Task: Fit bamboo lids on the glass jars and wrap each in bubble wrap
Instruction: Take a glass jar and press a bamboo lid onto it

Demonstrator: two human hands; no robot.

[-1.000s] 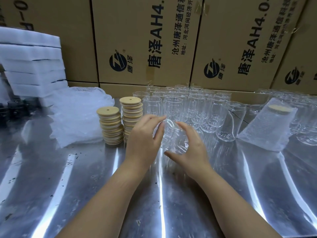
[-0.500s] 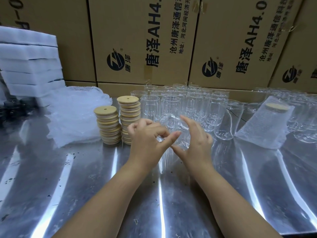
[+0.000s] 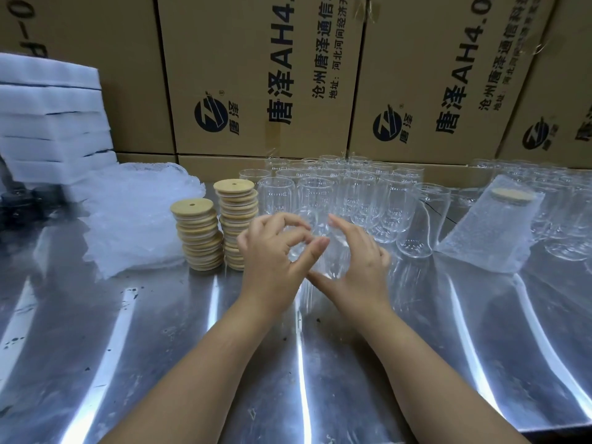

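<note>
Both hands hold one clear glass jar (image 3: 323,251) just above the steel table. My left hand (image 3: 272,251) curls around its near left side, fingers bent over the top and thumb pointing right. On the other side my right hand (image 3: 355,261) cups the jar, fingers up and thumb under its base. Two stacks of round bamboo lids (image 3: 217,229) stand directly left of my left hand. Several empty glass jars (image 3: 346,193) crowd the table behind my hands. A pile of bubble wrap (image 3: 131,216) lies further left.
A lidded jar wrapped in bubble wrap (image 3: 493,229) stands at the right, with more glass jars (image 3: 557,206) behind it. White foam sheets (image 3: 51,116) are stacked at far left. Printed cardboard boxes (image 3: 266,75) wall the back. The shiny steel table (image 3: 160,347) stretches toward me.
My left hand has slid from the jar's top down around its near side, fingers curling and thumb swinging right. The right hand has shifted slightly, still on the jar.
</note>
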